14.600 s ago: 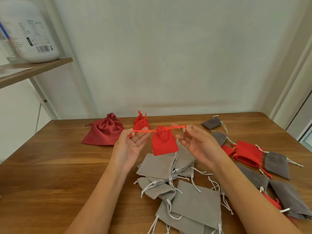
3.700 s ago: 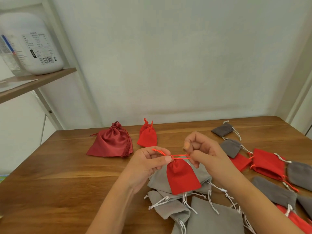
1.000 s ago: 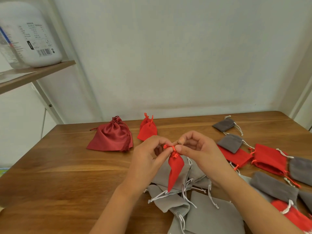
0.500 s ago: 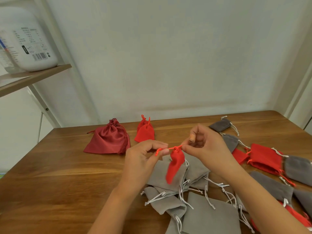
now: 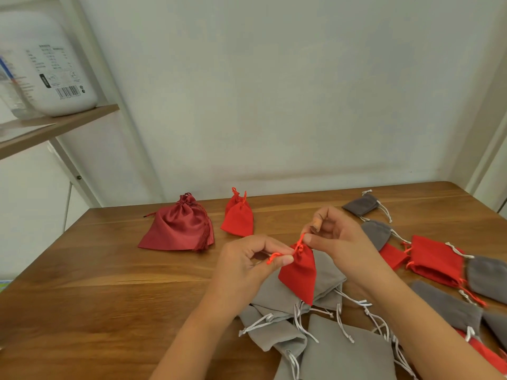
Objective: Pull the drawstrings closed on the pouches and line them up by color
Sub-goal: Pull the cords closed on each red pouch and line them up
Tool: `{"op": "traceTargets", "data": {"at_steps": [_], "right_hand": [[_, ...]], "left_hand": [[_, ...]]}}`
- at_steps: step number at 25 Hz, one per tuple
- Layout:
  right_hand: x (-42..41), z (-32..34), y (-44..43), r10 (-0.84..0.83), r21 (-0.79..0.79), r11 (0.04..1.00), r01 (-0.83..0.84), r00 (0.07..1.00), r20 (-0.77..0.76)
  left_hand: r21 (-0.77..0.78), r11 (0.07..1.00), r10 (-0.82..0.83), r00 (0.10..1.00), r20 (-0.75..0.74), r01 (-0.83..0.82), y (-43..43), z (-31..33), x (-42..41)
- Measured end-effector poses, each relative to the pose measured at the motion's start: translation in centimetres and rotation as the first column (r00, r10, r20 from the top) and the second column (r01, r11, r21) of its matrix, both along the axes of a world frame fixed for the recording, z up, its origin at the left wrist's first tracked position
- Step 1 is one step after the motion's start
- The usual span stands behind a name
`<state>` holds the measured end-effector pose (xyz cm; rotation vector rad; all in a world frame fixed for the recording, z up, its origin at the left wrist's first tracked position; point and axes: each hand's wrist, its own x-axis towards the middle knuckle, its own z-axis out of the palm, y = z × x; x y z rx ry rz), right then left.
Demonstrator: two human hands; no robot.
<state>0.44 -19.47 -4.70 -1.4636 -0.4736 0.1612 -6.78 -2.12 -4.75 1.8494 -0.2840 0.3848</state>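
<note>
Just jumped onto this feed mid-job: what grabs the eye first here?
The small bright red fabric pouch hanging mid-frame, with the left hand and right hand each pinching its red drawstring. Under it lies a heap of light grey fabric pouches with white cords. At the far side of the wooden table, a dark red satin pouch and a small closed red pouch sit side by side.

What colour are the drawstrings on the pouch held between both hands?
Red-orange, matching the red pouch; clearest in the head view.

home room | wooden table point(image 5: 82, 292) | shelf point(image 5: 55, 127) | plastic jug point(image 5: 46, 67)
</note>
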Motion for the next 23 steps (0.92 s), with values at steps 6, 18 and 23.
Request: {"op": "traceTargets", "data": {"at_steps": [6,18,23], "right_hand": [[-0.7,-0.5,0.7,-0.107,-0.265,0.949,0.171,0.965,0.24],[-2.0,-1.6,2.5,0.094,-0.385,0.858,0.34,0.633,0.769],[-2.0,-1.7,2.5,0.23,-0.448,0.833,0.324,0.533,0.814]], "left_hand": [[-0.027,1.0,0.0,1.0,0.009,0.0,-0.5,0.3,-0.5],[-0.291,0.937,0.077,0.927,-0.367,-0.193,0.8,0.6,0.7],[-0.226,0.972,-0.179,0.823,-0.539,0.064,1.6,0.5,0.6]]}}
